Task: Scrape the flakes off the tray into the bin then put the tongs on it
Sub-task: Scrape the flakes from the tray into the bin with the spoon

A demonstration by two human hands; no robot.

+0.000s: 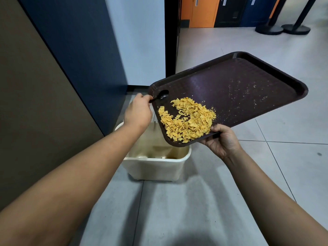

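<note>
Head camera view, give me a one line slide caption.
Right hand tilts tray of flakes over bin; left hand scrapes with utensil.

Right hand (pixel 224 139) tilts tray (pixel 248 82); flakes (pixel 188 119) over bin (pixel 156 167).

the tray (pixel 248 80) is showing dark brown with a fine woven texture, and pale crumbs are speckling it toward 3 o'clock. the flakes (pixel 188 119) are glowing yellow-orange at the tray's 7 o'clock corner. the spoon (pixel 160 96) is looking glossy black. the bin (pixel 156 167) is showing cream outside, tan inside. the floor (pixel 292 139) is lying in light grey tiles with darker joints. at 12 o'clock the lockers (pixel 202 13) are standing orange, with black and navy beside them. at 9 o'clock the wall (pixel 35 103) is running brown next to navy.
</note>
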